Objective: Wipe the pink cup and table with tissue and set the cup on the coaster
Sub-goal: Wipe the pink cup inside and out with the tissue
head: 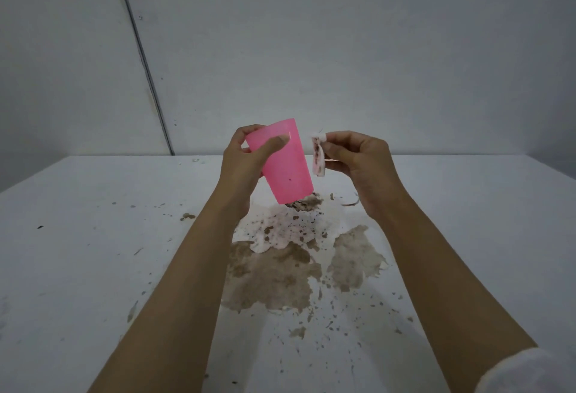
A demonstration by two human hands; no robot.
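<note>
The left hand point(249, 156) grips the cup point(285, 163) – tilted, just left of the tissue point(318, 157) that the right hand point(358, 165) pinches – near, apart.

Left grip point(243, 163) curled, right grip point(361, 170) pinching

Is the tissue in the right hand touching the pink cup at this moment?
Apart. The head view shows a narrow strip of background between the tissue, pinched by the right hand, and the pink cup.
</note>
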